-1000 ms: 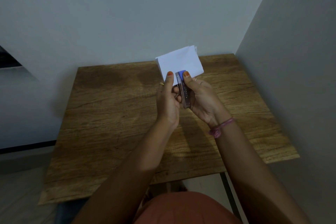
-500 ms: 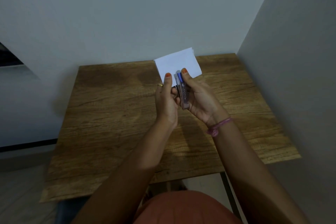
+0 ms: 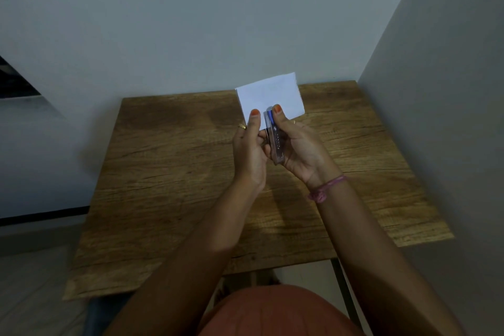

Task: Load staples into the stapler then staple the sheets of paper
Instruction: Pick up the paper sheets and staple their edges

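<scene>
A small stapler (image 3: 275, 139) with a blue tip and clear body is held above the wooden table (image 3: 169, 172). My right hand (image 3: 298, 147) grips it, thumb on the blue end. My left hand (image 3: 249, 150) pinches the white sheets of paper (image 3: 270, 95), thumb pressed on their near edge beside the stapler's tip. The sheets stick up and away from me, their lower edge hidden behind my thumbs. The stapler's mouth at the paper is covered by my fingers.
The table stands in a corner, with a grey wall behind it and another wall (image 3: 441, 90) close on the right. Its near edge runs just above my lap (image 3: 275, 311). A pink band (image 3: 326, 188) circles my right wrist.
Both hands, stapler and paper have shifted slightly up and away together. The grip looks the same.
</scene>
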Available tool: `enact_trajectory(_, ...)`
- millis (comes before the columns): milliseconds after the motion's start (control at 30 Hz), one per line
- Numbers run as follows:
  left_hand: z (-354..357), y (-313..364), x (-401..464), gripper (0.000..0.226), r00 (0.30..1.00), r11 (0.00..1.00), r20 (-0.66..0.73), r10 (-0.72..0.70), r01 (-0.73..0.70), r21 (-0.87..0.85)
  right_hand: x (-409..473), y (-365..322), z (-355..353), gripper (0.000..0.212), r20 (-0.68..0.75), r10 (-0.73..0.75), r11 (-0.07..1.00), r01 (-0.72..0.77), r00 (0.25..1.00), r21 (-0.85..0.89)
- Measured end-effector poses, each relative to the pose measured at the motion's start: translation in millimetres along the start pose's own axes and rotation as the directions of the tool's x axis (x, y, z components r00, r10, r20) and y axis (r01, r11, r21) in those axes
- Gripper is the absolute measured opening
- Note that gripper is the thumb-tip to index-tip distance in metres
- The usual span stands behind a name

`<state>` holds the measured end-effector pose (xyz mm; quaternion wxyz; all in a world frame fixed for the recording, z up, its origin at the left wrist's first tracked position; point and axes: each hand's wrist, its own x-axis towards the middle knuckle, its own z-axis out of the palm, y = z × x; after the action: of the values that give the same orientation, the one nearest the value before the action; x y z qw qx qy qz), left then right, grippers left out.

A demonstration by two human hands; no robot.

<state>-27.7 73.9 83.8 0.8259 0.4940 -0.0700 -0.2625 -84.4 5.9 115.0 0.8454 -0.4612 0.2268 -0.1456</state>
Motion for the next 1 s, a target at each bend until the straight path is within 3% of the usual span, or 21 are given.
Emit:
enact_trajectory(200,2.5,-0.6,-1.1,0.033,0.998,0.996,0.017,0.054,-0.055,0.075,1.7,11.5,4.7,0.018,-0.054,-0.081,0.997,0.081,0.995,0.002)
enact_trajectory(300,3.4,-0.9,1.0,0.027,0.998,0.995,0.031,0.060,-0.062,0.072,1.3,13.0,7.3,0.015,-0.059,-0.094,0.994,0.098,0.994,0.054)
enact_trajectory(467,2.5,0.4,4.0,0.059,1.000,1.000,-0.027,0.008,-0.007,0.015,2.7,12.7,13.1,0.018,-0.091,-0.126,0.989,0.132,0.988,0.060)
enact_trajectory(633,1.3,2.9,6.0,0.039,1.000,1.000,0.003,-0.003,0.003,-0.010,2.1,12.2,17.0,0.017,-0.102,-0.144,0.986,0.151,0.984,0.066)
enact_trajectory(733,-4.0,3.1,8.7,0.023,0.996,1.000,0.092,-0.013,0.013,-0.001,2.8,8.6,14.3,0.027,-0.090,-0.107,0.993,0.110,0.990,0.031)
enact_trajectory(867,-10.2,4.9,10.9,0.027,0.994,0.998,0.108,-0.030,0.036,-0.055,2.9,3.1,10.0,0.030,0.000,-0.026,0.998,0.026,1.000,0.057)
enact_trajectory(1000,-11.5,8.4,12.2,0.022,0.992,0.996,0.122,-0.007,0.019,-0.091,5.3,-2.3,-1.4,0.033,-0.022,-0.012,0.989,0.015,1.000,0.144)
